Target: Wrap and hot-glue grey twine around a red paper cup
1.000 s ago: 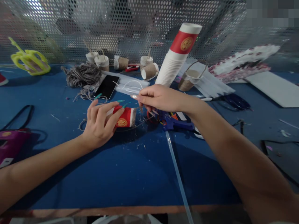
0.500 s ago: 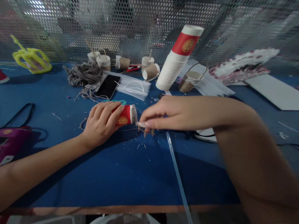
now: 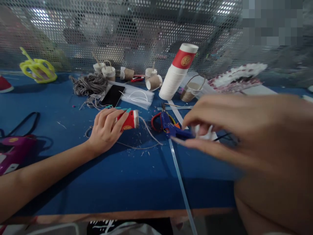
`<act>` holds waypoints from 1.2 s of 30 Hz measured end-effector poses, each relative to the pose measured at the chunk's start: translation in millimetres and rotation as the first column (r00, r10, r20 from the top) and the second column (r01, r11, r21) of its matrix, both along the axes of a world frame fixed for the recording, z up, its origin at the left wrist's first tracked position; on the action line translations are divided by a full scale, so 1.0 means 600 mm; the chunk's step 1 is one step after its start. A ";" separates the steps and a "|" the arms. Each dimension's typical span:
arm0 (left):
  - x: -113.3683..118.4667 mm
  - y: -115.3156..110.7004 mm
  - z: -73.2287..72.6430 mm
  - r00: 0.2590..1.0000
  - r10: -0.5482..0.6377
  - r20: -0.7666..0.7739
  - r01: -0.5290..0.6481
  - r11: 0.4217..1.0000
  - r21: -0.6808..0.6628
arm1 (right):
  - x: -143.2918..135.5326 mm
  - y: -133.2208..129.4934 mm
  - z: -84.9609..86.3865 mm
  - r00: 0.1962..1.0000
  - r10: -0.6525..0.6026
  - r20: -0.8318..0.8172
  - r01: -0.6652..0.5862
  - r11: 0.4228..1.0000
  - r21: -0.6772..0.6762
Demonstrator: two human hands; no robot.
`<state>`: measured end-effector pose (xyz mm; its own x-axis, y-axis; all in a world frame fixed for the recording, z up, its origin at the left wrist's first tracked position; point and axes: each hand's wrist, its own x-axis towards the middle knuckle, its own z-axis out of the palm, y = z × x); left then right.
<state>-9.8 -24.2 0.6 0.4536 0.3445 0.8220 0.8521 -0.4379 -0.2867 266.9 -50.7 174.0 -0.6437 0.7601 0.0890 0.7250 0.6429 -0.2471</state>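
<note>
My left hand [image 3: 106, 130] is wrapped round a red paper cup [image 3: 129, 121] lying on its side, its rim facing right. A grey cord [image 3: 149, 128] trails from the cup's rim and loops over the blue table. On the right, my right hand [image 3: 215, 130] is blurred, its thumb and fingers apart, beside a blue glue gun [image 3: 171, 125]. Whether anything is between its fingers is hard to make out. A long clear glue stick [image 3: 179, 178] runs from the gun past the table's front edge.
Behind are a tilted stack of white cups [image 3: 172, 81], a bundle of grey cord [image 3: 89, 84], a black phone [image 3: 112, 95], small wrapped cups [image 3: 154, 82] and a handled basket [image 3: 191, 91]. A purple device [image 3: 18, 150] lies at the left, a yellow basket [image 3: 40, 71] behind it.
My right hand has moved right, away from the cup's rim, and its fingers have spread. The glue gun and loose cord now show. My left hand remains round the cup.
</note>
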 end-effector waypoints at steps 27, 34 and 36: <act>0.003 -0.004 0.004 0.996 -0.088 -0.014 0.088 0.996 -0.002 | 0.027 0.092 -0.169 0.860 -0.301 0.411 0.278 0.954 0.115; 0.004 0.005 0.003 0.998 -0.058 -0.020 0.056 0.996 -0.068 | 0.051 0.105 -0.165 0.960 -0.205 -0.189 0.252 0.928 0.275; 0.005 0.008 0.003 0.996 -0.088 -0.022 0.087 0.994 -0.064 | 0.052 0.106 -0.177 0.909 -0.176 -0.377 0.276 0.933 0.230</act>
<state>-7.1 -19.7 2.2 0.5042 0.3529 0.7882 0.8027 -0.5282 -0.2770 298.2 13.0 68.0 -0.3476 0.7947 0.4977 0.7598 0.5497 -0.3471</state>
